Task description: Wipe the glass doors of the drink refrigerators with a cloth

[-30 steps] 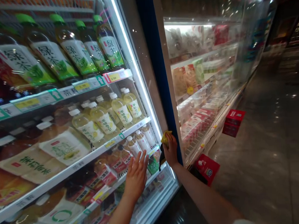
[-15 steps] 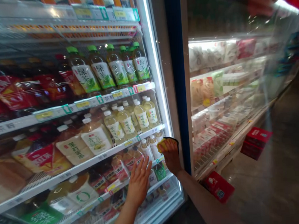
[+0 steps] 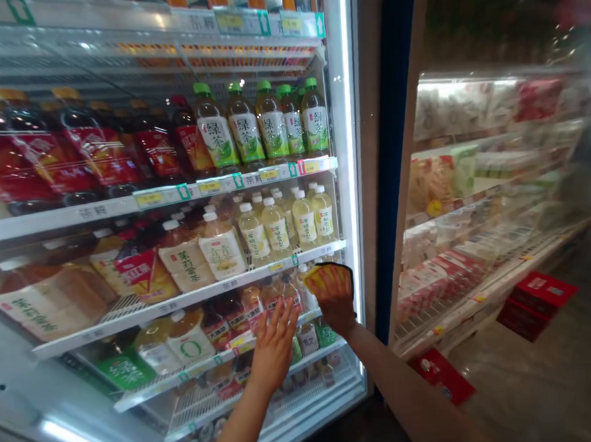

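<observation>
A drinks cooler's glass door (image 3: 349, 198) fills the left and middle of the view, with bottles on its shelves. Near the right edge of the glass, my right hand (image 3: 334, 297) presses on a yellow cloth with a dark border (image 3: 315, 277). Lower and to the left, my left hand (image 3: 274, 346) rests against the glass with its fingers spread, holding nothing. Behind the glass stand green tea bottles (image 3: 273, 125) and pale yellow bottles (image 3: 276, 229).
An open chilled display (image 3: 452, 258) runs along the right, past a dark blue upright (image 3: 389, 142). Two red boxes (image 3: 535, 303) (image 3: 442, 375) stick out low beside it, over the floor.
The view has swung left, so the cooler shows more of its left side. My right hand and the cloth have moved slightly left relative to the door edge. My left hand stays spread.
</observation>
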Demonstrator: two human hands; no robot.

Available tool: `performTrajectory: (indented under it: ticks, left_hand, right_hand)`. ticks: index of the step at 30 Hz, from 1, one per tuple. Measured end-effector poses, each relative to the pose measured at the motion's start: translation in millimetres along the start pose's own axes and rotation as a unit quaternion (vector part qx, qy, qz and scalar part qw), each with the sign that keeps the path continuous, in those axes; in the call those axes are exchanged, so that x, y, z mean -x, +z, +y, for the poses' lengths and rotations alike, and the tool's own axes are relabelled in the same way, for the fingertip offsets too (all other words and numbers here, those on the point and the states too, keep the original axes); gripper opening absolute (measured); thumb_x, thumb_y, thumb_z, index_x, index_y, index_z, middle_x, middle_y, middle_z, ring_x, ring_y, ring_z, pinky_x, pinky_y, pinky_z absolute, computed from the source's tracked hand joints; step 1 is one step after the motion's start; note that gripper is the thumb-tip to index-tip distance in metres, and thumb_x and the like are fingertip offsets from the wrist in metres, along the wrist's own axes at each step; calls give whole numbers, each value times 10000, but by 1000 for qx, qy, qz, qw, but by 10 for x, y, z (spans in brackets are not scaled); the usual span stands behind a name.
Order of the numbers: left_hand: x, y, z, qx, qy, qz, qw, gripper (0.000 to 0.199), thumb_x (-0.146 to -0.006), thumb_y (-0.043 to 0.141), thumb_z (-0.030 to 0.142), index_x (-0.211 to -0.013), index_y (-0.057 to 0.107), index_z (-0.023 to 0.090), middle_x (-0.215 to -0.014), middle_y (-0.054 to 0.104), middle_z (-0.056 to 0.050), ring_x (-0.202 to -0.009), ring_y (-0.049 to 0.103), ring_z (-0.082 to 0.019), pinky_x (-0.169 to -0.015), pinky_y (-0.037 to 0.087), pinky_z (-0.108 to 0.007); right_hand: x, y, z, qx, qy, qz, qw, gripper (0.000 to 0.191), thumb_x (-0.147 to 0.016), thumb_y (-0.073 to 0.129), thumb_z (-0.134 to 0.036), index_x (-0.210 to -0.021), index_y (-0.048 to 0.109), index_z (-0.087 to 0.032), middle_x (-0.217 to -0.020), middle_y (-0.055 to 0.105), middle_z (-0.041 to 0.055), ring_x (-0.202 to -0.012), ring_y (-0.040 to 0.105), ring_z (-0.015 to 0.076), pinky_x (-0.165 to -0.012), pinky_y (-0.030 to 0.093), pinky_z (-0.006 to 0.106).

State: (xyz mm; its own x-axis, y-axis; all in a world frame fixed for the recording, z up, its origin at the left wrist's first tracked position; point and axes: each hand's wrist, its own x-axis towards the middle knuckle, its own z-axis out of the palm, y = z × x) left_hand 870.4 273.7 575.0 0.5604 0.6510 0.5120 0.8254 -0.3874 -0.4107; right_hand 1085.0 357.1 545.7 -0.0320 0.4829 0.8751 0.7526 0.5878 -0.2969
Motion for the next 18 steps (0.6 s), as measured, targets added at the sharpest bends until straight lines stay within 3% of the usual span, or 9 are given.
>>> performTrajectory:
  ticks: [3, 5, 7, 9, 12, 15, 18]
  left_hand:
    - [81, -1, 2, 3, -14, -8, 1000, 772, -864, 564, 226, -1594, 316, 263, -1647, 345, -51, -1558, 238, -252, -1293, 125, -490]
    - [135, -35, -38, 4, -27, -14, 1000, 788, -853, 572, 213, -1595, 313, 269, -1650, 335, -50, -1558, 234, -257, -1292, 131, -494]
    - [175, -91, -93, 4, -41, -17, 999, 798, -842, 583, 202, -1592, 320, 280, -1653, 325, -49, -1562, 218, -263, -1290, 137, -502]
    - [194, -151, -133, 6, -54, -19, 998, 789, -845, 587, 202, -1587, 332, 286, -1652, 322, -49, -1564, 207, -266, -1287, 147, -511]
    - [193, -216, -134, 13, -68, -34, 997, 782, -848, 596, 208, -1584, 340, 271, -1658, 300, -63, -1564, 204, -278, -1280, 165, -527]
    - [212, -236, -97, 20, -88, -52, 995, 795, -840, 610, 209, -1586, 337, 258, -1668, 259, -73, -1566, 188, -300, -1276, 164, -548]
    - [297, -241, -116, 20, -106, -67, 992, 822, -835, 616, 210, -1595, 308, 261, -1678, 220, -68, -1572, 152, -301, -1279, 145, -550]
  right_hand:
    - [376, -92, 227, -18, -19, -54, 998, 487, -960, 470, -157, -1285, 680, -452, -1377, 664, -22, -1409, 491, 287, -1233, 276, 626]
    - [364, -200, 423, -22, 18, -30, 999, 491, -955, 446, -153, -1291, 684, -420, -1404, 644, -5, -1439, 455, 305, -1218, 290, 653]
    - [158, -267, 504, -18, 60, 5, 998, 511, -966, 404, -158, -1387, 624, -348, -1519, 540, 43, -1520, 314, 334, -1201, 264, 708]
    - [-116, -246, 396, -15, 83, 33, 996, 526, -984, 373, -171, -1466, 549, -288, -1609, 418, 82, -1565, 183, 346, -1197, 230, 736]
    - [-326, -75, -26, -19, 83, 45, 995, 490, -997, 437, -215, -1464, 554, -304, -1626, 397, 80, -1570, 170, 347, -1217, 199, 713]
    - [-80, 79, -356, -7, 37, -12, 999, 496, -975, 533, -195, -1436, 574, -376, -1575, 484, 65, -1541, 263, 357, -1213, 184, 718]
    - [400, 52, -262, 28, -76, -112, 990, 575, -946, 563, -126, -1423, 559, -447, -1505, 568, 17, -1484, 386, 305, -1233, 193, 671]
